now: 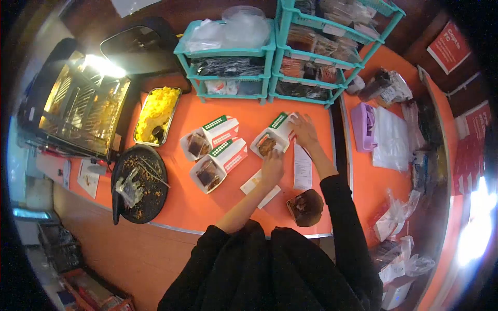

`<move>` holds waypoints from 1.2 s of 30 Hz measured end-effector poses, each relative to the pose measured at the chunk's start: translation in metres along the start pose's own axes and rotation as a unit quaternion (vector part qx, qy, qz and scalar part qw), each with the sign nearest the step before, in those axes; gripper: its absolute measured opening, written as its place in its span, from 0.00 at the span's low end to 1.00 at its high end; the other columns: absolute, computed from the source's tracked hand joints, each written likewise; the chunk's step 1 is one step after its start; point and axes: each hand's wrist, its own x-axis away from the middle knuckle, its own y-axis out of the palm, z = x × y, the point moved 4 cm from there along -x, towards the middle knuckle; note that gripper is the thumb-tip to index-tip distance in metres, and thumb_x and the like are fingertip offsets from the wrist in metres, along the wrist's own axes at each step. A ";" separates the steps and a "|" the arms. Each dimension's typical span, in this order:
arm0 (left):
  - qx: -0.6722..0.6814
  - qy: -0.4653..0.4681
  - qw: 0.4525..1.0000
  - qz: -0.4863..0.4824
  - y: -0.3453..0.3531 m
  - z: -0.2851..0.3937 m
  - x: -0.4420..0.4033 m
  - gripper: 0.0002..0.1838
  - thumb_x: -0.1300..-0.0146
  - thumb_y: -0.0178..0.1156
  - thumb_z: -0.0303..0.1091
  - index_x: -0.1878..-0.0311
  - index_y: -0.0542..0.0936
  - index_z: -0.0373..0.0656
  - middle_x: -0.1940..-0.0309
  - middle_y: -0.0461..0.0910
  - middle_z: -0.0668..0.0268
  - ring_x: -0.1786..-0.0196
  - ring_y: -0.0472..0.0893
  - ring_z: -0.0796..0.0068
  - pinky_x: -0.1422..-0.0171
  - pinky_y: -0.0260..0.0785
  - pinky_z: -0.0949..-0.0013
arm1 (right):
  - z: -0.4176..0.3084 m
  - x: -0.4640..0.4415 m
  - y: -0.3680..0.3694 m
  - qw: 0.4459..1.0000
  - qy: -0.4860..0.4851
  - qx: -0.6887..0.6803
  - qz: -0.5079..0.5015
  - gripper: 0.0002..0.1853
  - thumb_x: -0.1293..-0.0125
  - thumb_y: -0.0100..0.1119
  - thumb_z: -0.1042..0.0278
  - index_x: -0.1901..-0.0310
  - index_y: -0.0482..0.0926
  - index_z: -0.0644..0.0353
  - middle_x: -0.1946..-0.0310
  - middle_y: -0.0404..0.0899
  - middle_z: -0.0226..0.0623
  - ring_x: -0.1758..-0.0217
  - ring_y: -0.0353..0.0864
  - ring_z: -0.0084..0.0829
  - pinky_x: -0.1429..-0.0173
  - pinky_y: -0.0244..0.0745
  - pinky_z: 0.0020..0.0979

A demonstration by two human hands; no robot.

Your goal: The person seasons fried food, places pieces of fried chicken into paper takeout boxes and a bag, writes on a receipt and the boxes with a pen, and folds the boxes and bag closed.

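Observation:
On the orange counter, a white, green and red food box (pixel 268 136) stands with its lid raised and brown food inside. My right hand (pixel 304 132) touches the raised lid at the box's right side. At the box's front edge is my left hand (pixel 272 165), its fingers pressed together around something small and whitish that I cannot make out. Two similar open boxes, one at the back (pixel 199 144) and one in front (pixel 210 173), stand to the left. A flat paper strip (pixel 252 182) lies under my left forearm. A printed slip (pixel 302 168) lies beside my right forearm.
A brown open container (pixel 306 207) stands near the front edge. To the left are a black round tray (pixel 140 192), a foil tray of yellow food (pixel 155 111) and a lit glass warmer (pixel 85 103). Teal racks (pixel 228 67) stand behind. A purple basket (pixel 363 127) is at the right.

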 end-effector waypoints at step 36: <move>0.143 -0.103 0.980 0.089 0.034 -0.060 -0.067 0.26 0.35 0.52 0.50 0.46 0.76 0.36 0.47 0.75 0.47 0.46 0.76 0.53 0.40 0.66 0.56 | -0.013 0.008 0.090 0.796 0.420 -0.417 -0.131 0.35 0.39 0.49 0.32 0.57 0.81 0.64 0.64 0.84 0.47 0.61 0.84 0.42 0.56 0.76 0.38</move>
